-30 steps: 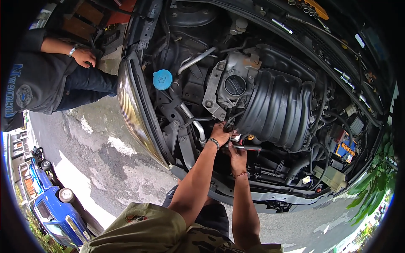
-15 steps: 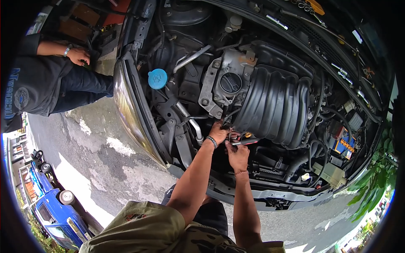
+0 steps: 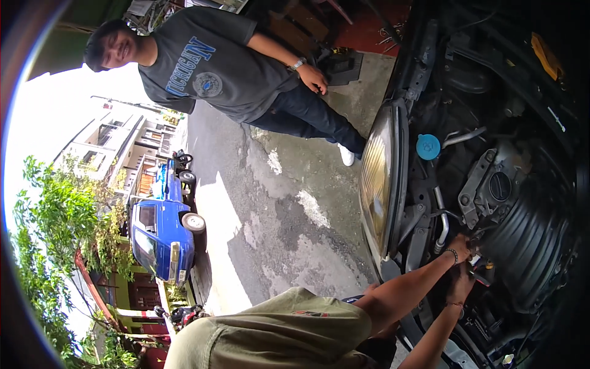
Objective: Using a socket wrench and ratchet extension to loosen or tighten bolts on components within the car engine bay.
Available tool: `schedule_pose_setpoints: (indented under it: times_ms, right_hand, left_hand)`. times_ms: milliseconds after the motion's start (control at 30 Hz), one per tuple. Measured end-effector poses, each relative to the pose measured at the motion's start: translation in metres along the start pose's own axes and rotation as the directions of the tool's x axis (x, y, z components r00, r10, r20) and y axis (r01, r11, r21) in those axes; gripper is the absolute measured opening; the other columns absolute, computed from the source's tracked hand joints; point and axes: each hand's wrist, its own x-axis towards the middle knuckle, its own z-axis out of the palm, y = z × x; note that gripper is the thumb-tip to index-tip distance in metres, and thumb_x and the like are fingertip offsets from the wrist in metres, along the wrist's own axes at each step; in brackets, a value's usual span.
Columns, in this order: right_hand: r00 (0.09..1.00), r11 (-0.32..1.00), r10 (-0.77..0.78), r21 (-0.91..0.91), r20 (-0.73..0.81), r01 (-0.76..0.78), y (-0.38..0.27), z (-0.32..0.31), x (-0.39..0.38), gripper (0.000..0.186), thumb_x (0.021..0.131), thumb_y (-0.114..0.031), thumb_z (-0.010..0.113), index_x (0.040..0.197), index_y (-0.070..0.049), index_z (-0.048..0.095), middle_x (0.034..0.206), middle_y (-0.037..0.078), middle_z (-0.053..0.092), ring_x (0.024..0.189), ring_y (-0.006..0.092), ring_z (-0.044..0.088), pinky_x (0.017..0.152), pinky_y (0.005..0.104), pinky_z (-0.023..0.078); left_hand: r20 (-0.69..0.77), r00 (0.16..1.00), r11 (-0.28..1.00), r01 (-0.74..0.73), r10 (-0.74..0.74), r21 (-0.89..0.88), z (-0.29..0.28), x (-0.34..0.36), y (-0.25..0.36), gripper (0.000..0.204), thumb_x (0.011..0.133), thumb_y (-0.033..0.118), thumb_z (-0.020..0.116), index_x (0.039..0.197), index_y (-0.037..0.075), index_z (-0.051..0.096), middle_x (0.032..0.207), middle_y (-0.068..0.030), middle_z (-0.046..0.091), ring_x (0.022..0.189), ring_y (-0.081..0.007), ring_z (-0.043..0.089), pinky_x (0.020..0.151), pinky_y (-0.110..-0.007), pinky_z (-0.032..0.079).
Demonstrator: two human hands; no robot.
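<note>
My left hand (image 3: 462,247), with a dark beaded bracelet, reaches into the engine bay below the oil filler cap (image 3: 500,186). Its fingers are closed on something small that I cannot make out, beside the ribbed black engine cover (image 3: 522,240). Just nearer, my right hand (image 3: 460,283), with a reddish bracelet, is closed around a slim tool with a red-and-grey handle (image 3: 482,280); its working end is hidden. Both hands are close together, and shadow covers the parts around the fingertips. A small yellow part (image 3: 490,265) shows beside the tool.
The headlight (image 3: 376,184) and a blue fluid cap (image 3: 428,147) lie left of my hands. Beyond the headlight stands a person (image 3: 215,67) with one arm lowered. An orange tool holder (image 3: 547,55) rests at the upper right. A blue truck (image 3: 163,227) is parked across the road.
The view has swung left, so the engine bay sits farther right and the person and street show more fully. Both hands stay at the same place in the engine bay.
</note>
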Motion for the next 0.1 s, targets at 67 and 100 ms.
schedule_pose_setpoints:
  times_ms: [67,100]
  right_hand:
    - [0.973,0.987,0.162,0.048,-0.165,-0.156,-0.010,0.011,0.002,0.031,0.091,-0.017,0.060,0.115,0.002,0.062,0.098,0.011,0.068,0.088,0.0173,0.063,0.079,0.0343,0.049]
    - [0.987,0.972,-0.010,-0.232,-0.163,-0.029,0.004,0.007,0.006,0.031,0.092,-0.019,0.059,0.115,0.001,0.062,0.094,0.012,0.069,0.085,0.0192,0.065,0.077,0.0361,0.049]
  left_hand:
    - [-0.013,0.998,0.954,-0.048,0.054,0.295,-0.008,-0.009,0.006,0.020,0.080,0.016,0.071,0.093,0.002,0.069,0.087,-0.0176,0.070,0.079,-0.0262,0.069,0.075,-0.036,0.054]
    - [-0.037,0.997,0.948,-0.046,0.060,0.316,-0.020,-0.011,0.008,0.020,0.080,0.016,0.071,0.093,0.002,0.069,0.087,-0.0176,0.070,0.079,-0.0262,0.069,0.075,-0.036,0.054]
